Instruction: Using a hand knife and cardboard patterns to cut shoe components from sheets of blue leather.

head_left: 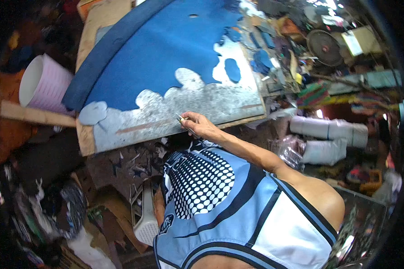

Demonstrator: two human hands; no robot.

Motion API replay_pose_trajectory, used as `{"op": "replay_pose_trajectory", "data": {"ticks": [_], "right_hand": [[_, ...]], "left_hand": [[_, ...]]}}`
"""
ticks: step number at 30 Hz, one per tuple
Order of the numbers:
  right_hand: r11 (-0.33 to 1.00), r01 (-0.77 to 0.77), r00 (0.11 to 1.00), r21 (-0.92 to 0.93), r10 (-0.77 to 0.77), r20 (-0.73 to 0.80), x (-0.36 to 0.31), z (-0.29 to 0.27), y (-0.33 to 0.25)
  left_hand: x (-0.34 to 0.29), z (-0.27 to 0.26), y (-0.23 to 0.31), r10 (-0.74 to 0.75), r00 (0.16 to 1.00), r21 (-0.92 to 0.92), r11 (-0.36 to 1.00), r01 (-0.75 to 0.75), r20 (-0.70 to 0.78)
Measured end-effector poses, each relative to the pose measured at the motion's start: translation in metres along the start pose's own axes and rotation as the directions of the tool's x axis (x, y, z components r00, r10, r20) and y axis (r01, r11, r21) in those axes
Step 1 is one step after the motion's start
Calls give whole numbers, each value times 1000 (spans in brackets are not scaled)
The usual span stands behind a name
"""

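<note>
My right hand is closed around a slim knife-like tool, its pale tip pointing up and left. It hovers by the near edge of a scuffed grey metal sheet that covers the table. Beyond the hand lies a big blue sheet of material, its near edge cut in rounded scallops and its left side rolled up. One loose blue oval piece rests on the metal at the right. Pale blue-grey rounded pieces lie at the near left corner. My left hand is out of sight; only part of that arm shows.
A pink-and-white bucket stands left of the table, above a wooden plank. Scraps and tools crowd the right side, with a round dark fan-like object. Plastic-wrapped rolls lie at right. Below is a pale plastic stool.
</note>
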State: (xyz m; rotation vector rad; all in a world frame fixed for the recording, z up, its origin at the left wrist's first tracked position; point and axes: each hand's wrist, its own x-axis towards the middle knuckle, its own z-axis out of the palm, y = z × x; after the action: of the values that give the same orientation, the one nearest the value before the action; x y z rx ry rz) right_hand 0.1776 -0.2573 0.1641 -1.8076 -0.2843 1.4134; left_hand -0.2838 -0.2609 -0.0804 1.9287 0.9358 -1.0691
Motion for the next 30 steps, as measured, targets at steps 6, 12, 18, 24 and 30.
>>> {"op": "replay_pose_trajectory", "data": {"ticks": [6,12,18,24,30], "right_hand": [[965,74,806,-252,-207,-555,-11,-105,46],[637,-222,365,-738,-648,-668,-6,-288,69],[612,-459,577,-644,-347,-740,-4,-371,92],[664,-279,555,-694,-478,-681,-30,-343,58],[426,-395,452,-814,-681,-576,-12,-373,92]], "left_hand": [[25,-54,42,122,981,-66,991,-113,149],[-17,-124,61,60,963,-146,989,-22,261],[-95,-271,174,309,931,-109,950,-293,194],[-101,-418,226,33,829,-327,910,-257,-559],[-24,-495,138,-297,412,-186,939,289,-861]]}}
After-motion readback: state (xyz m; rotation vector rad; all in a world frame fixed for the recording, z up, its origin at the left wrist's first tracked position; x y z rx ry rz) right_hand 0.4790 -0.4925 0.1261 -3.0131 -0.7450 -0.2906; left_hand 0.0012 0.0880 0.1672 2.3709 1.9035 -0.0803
